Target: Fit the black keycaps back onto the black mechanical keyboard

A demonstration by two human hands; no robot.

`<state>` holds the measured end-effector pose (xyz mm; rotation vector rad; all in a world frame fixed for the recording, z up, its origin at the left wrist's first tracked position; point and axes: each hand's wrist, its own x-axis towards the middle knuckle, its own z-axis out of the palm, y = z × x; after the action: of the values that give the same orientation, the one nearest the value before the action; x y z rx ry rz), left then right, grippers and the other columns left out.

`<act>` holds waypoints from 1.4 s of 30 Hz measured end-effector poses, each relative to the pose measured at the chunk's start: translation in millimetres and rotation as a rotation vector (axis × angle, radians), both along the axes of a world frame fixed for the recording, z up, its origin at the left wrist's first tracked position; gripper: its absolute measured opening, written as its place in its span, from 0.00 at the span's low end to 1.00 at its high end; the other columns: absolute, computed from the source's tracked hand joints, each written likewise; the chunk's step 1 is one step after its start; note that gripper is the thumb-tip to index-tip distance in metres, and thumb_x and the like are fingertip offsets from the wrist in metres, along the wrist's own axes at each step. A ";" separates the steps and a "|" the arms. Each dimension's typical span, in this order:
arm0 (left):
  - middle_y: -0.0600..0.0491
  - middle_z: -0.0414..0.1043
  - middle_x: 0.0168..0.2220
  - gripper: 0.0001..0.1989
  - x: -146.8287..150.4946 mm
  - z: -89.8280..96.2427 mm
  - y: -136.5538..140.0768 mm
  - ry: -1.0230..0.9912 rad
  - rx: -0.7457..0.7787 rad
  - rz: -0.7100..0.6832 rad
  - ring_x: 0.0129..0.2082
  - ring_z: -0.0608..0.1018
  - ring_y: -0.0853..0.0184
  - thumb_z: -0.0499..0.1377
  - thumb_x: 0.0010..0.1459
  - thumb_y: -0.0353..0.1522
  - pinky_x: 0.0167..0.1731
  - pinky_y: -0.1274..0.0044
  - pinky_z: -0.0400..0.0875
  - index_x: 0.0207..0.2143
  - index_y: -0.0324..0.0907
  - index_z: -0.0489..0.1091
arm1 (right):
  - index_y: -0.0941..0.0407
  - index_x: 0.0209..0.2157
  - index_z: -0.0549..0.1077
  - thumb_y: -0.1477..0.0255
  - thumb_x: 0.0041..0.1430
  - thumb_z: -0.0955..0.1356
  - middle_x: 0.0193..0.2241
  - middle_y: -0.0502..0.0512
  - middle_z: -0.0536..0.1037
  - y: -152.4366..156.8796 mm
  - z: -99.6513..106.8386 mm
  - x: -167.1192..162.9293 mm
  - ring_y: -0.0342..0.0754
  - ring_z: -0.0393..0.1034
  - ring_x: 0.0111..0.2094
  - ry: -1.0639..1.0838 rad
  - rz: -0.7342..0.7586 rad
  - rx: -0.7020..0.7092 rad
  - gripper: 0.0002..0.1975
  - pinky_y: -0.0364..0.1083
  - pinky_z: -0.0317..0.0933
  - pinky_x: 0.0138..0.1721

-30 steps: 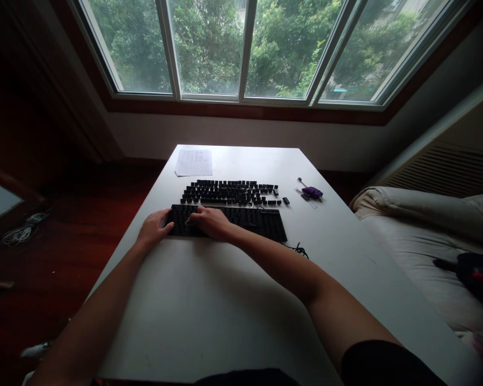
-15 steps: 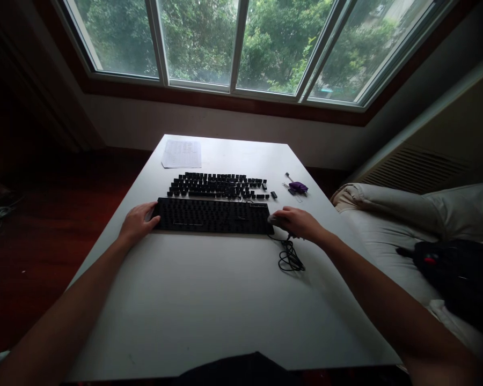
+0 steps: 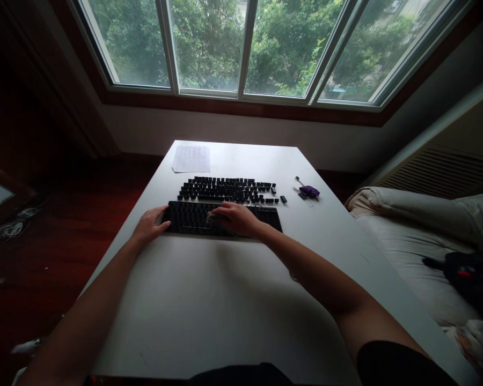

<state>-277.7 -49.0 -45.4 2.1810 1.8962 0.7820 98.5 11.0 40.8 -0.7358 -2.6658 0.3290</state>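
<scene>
The keyboard (image 3: 189, 219) lies flat on the table (image 3: 185, 305), wide side on, just near of the rows of loose keycaps (image 3: 215, 190). The step in hand seems to be working a small pale wad (image 3: 210, 217) over its upper face. To do that well, press lightly and evenly so the wad reaches between the raised parts without snagging on them, and take the board in short overlapping passes from one end to the other. The far edge wants most care: the keycaps stand close beyond it, and a pass that overshoots could scatter their order. The left end should be held firm throughout, since a sideways push might slide the whole board.

The left hand (image 3: 148, 224) sits at the left end, thumb toward the near side and forefinger toward the far corner, the two apart with a gap between them; whether they clamp the end or merely rest against it, I cannot tell. The right hand (image 3: 238, 219) is over the middle of the board, palm down, its fingers bent and drawn together on the wad, which pokes out to their left. The right forearm slants in from the near right across the table, while the left one comes up from the near left, fairly straight at the wrist
</scene>
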 end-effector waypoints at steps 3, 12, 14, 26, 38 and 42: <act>0.45 0.67 0.62 0.33 -2.9 1.5 0.0 -0.011 -0.014 -0.038 0.62 0.68 0.52 0.57 0.59 0.47 0.63 0.61 0.61 0.63 0.42 0.63 | 0.51 0.53 0.75 0.65 0.67 0.67 0.41 0.55 0.74 -4.3 -10.3 -63.2 0.47 0.68 0.40 0.039 0.093 0.033 0.15 0.43 0.56 0.35; 0.46 0.67 0.62 0.33 -6.9 2.3 1.0 -0.026 -0.038 -0.038 0.61 0.69 0.52 0.57 0.57 0.47 0.62 0.62 0.61 0.62 0.43 0.65 | 0.47 0.52 0.75 0.67 0.69 0.62 0.44 0.55 0.72 -7.7 -19.1 -147.7 0.49 0.66 0.39 -0.088 -0.003 0.084 0.14 0.43 0.54 0.32; 0.47 0.68 0.61 0.33 -4.4 5.0 -1.0 -0.030 -0.039 -0.009 0.61 0.69 0.52 0.58 0.56 0.45 0.62 0.62 0.62 0.62 0.44 0.65 | 0.46 0.52 0.75 0.66 0.69 0.63 0.44 0.54 0.72 -7.5 -18.9 -138.2 0.48 0.66 0.38 -0.117 -0.016 0.053 0.15 0.43 0.53 0.32; 0.48 0.69 0.60 0.29 12.7 11.9 -9.4 0.006 -0.047 0.105 0.60 0.70 0.53 0.56 0.58 0.40 0.60 0.61 0.64 0.62 0.45 0.65 | 0.48 0.52 0.77 0.73 0.65 0.65 0.40 0.55 0.74 -9.3 -12.9 58.7 0.44 0.67 0.33 -0.213 -0.185 -0.002 0.16 0.42 0.53 0.31; 0.47 0.68 0.61 0.31 14.1 4.8 -3.7 -0.012 -0.021 0.107 0.60 0.69 0.52 0.56 0.55 0.37 0.62 0.61 0.61 0.62 0.43 0.64 | 0.51 0.45 0.81 0.73 0.62 0.69 0.35 0.63 0.78 14.4 0.0 226.8 0.50 0.71 0.32 -0.184 -0.354 -0.123 0.12 0.49 0.61 0.32; 0.46 0.65 0.63 0.34 9.5 7.1 -4.8 -0.041 -0.054 0.006 0.61 0.68 0.51 0.57 0.56 0.40 0.62 0.59 0.59 0.65 0.43 0.60 | 0.51 0.51 0.77 0.71 0.63 0.67 0.40 0.59 0.78 9.4 10.6 162.2 0.48 0.71 0.35 -0.046 -0.320 -0.112 0.15 0.47 0.63 0.36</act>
<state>-268.2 -53.9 -38.2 2.1122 1.8826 0.7608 260.7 20.4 51.4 -1.1978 -2.5309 0.3809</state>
